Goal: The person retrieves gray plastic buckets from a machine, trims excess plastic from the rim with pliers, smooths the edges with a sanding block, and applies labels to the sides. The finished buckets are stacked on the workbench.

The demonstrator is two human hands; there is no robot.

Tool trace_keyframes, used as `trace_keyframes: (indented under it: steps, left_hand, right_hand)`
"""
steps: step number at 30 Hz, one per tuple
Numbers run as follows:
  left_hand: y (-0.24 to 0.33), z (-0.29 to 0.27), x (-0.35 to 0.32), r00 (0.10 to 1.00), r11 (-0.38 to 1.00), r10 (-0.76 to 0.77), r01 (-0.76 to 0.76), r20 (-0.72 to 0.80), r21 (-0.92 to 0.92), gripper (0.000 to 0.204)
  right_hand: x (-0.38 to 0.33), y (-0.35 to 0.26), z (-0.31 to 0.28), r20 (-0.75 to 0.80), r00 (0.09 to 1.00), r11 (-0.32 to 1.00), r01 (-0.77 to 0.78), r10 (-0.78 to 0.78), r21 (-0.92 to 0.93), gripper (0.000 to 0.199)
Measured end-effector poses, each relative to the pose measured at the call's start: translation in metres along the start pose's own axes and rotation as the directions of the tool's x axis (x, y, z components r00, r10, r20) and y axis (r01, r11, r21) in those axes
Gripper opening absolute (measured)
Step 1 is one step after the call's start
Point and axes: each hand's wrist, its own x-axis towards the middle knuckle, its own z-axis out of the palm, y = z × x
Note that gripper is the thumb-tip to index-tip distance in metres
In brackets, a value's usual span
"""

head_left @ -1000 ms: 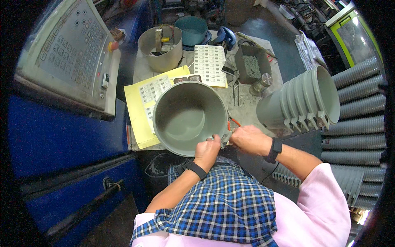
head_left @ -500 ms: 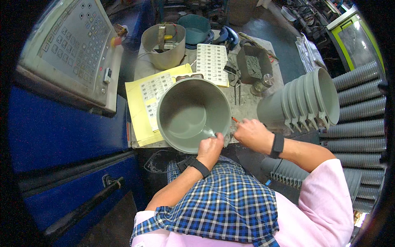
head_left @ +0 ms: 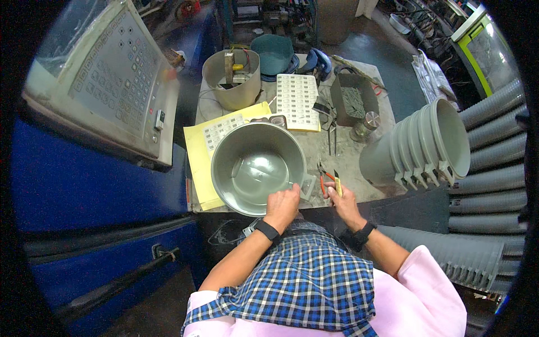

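A grey bucket [head_left: 222, 168] stands tilted at the table's near edge, its open mouth facing me. My left hand [head_left: 282, 206] is closed on its near right rim, beside a pale tab [head_left: 307, 186] that sticks out. To the right, my right hand [head_left: 345, 203] is closed around a yellow-handled knife [head_left: 338, 186], its dark tip pointing away from me. Red-handled pliers [head_left: 322, 178] are just left of the knife, with their handles at my right fingertips. Whether those fingers also grip the pliers, I cannot tell.
Nested grey buckets [head_left: 382, 160] lie on their side at the right. Behind stand a bin of grey parts [head_left: 351, 121], a glass jar [head_left: 359, 132], a label sheet [head_left: 297, 101] and a tool bucket [head_left: 230, 92]. A control panel [head_left: 112, 84] borders the left.
My right hand has turned, and the yellow knife and red pliers now show plainly. The bucket has shifted slightly, revealing the tab. My left hand keeps its hold on the rim.
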Motion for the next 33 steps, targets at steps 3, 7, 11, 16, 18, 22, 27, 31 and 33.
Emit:
trace_keyframes:
  steps: [3, 7, 11, 16, 18, 22, 27, 31, 33]
  left_hand:
    - [0.003, -0.016, -0.003, 0.996, 0.992, -0.029, 0.040, 0.086, -0.122, 0.045]
    - [-0.017, -0.043, -0.022, 0.916, 0.933, 0.144, -0.252, -0.374, -0.258, 0.059]
    - [-0.096, -0.042, -0.047, 0.496, 0.863, -0.457, 0.045, -0.738, -0.504, 0.026]
    - [-0.180, 0.020, -0.029, 0.767, -0.520, -0.592, -0.128, 0.248, -0.845, 0.038]
    - [-0.164, 0.039, -0.028, 0.743, -0.316, -0.643, -0.033, 0.188, -0.948, 0.043]
    - [-0.130, -0.002, -0.056, 0.821, 0.022, -0.543, 0.224, 0.176, -0.974, 0.044]
    - [-0.111, -0.038, -0.045, 0.840, 0.224, -0.531, 0.264, 0.109, -0.938, 0.056]
    - [-0.085, 0.011, 0.002, 0.777, -0.104, -0.470, 0.422, 0.419, -0.901, 0.074]
    - [-0.082, 0.025, 0.002, 0.844, 0.080, -0.464, 0.342, 0.268, -0.936, 0.072]
  right_hand:
    - [-0.003, 0.006, 0.011, 0.027, 0.998, 0.996, 0.054, -0.056, 0.065, 0.032]
    - [0.002, 0.002, 0.023, 0.000, 0.996, 0.976, 0.082, -0.084, 0.201, 0.033]
    - [0.015, 0.020, 0.029, -0.001, 0.999, 0.967, 0.045, -0.046, 0.252, 0.033]
    - [0.041, 0.048, 0.051, 0.081, 0.995, 0.952, -0.073, 0.051, 0.297, 0.032]
    - [0.047, 0.044, 0.059, 0.113, 0.993, 0.961, -0.005, -0.028, 0.278, 0.029]
    - [0.058, 0.012, 0.025, 0.051, 0.994, 0.737, -0.110, 0.101, 0.667, 0.036]
    - [0.089, 0.002, -0.017, -0.019, 0.998, 0.878, 0.061, -0.060, 0.474, 0.046]
    - [0.096, 0.047, 0.025, -0.060, 0.998, 0.955, 0.012, 0.006, 0.295, 0.044]
    - [0.099, 0.068, 0.027, -0.061, 0.998, 0.915, 0.012, 0.014, 0.404, 0.044]
